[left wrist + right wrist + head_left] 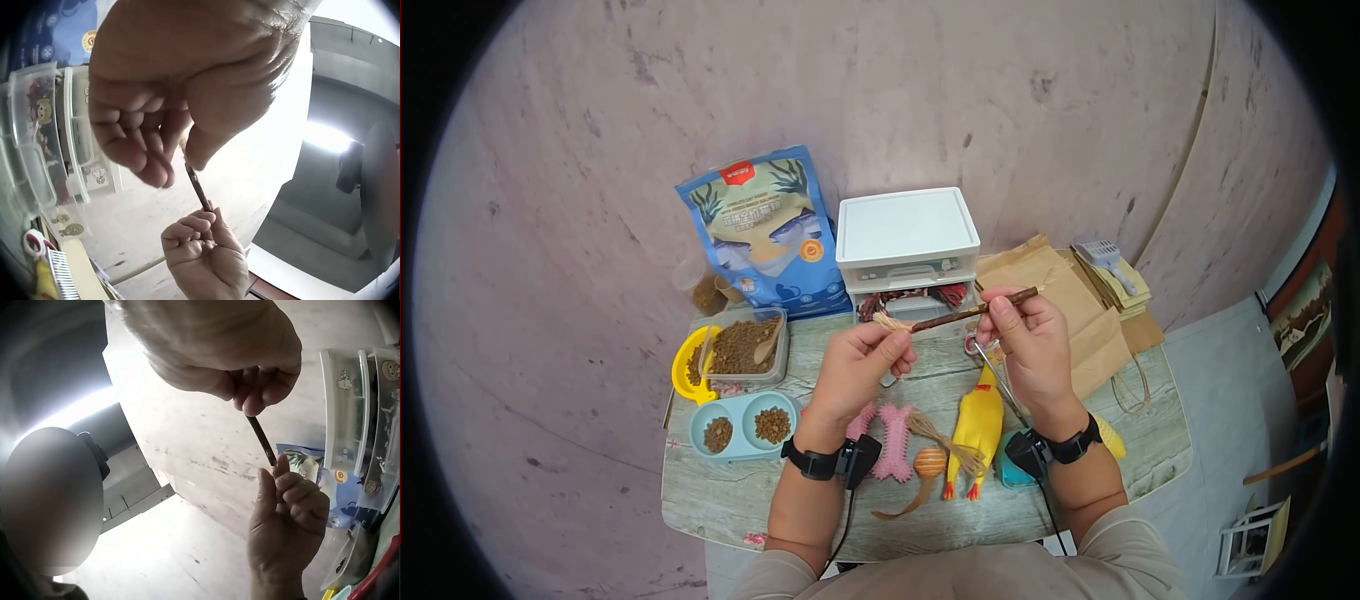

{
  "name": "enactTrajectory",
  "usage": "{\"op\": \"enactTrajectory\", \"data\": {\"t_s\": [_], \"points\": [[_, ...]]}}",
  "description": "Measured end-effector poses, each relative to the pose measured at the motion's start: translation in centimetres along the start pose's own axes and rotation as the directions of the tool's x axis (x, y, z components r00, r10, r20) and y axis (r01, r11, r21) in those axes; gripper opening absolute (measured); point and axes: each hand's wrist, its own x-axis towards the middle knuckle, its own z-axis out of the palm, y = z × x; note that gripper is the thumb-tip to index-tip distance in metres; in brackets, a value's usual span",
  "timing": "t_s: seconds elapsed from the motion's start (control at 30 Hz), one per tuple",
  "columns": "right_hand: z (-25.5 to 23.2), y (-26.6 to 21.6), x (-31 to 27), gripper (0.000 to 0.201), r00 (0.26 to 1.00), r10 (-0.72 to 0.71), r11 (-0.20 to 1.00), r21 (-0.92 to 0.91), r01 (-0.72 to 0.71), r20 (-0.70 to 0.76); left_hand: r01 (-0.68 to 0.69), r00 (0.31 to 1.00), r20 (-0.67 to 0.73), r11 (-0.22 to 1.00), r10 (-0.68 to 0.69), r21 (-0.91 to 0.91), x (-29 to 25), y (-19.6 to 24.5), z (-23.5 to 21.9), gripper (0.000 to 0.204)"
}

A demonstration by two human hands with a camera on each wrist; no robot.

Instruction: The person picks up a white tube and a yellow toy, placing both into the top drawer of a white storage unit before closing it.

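Note:
A thin brown stick (pixel 948 320) with pale fibrous strands at its left end is held level between both hands, above the table's back half. My left hand (pixel 862 366) pinches it at the pale strands, thumb against the fingers. Toward the other end my right hand (pixel 1032 348) pinches the stick, and a short tip sticks out past those fingers. In the left wrist view the bare middle of the stick (pixel 197 189) spans the gap between the hands. Below them lie a yellow rubber chicken (pixel 978 425) and a pink spiky bone toy (pixel 894 442).
Behind stands a white drawer unit (pixel 908 228) with a rope toy (pixel 910 300) in it. Left are a blue food bag (pixel 768 235), a kibble tub (pixel 778 368) and a double bowl (pixel 745 412). Paper bags (pixel 1090 345) lie right; a striped ball (pixel 930 461) sits in front.

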Motion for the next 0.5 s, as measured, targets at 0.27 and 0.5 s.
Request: {"op": "enactTrajectory", "data": {"t_s": [0.27,0.5], "points": [[0.8,-0.7,-0.4,0.018,0.993,0.012,0.999,-0.033,-0.008,0.119,-0.072,0.991,-0.123,0.993,0.061,-0.089,0.1,0.0,0.0,0.019],[-0.2,0.3,-0.2,0.018,0.991,-0.029,0.999,-0.034,0.034,0.133,-0.077,0.992,-0.104,0.995,0.071,-0.061,0.0,0.3,-0.1,0.014]]}}
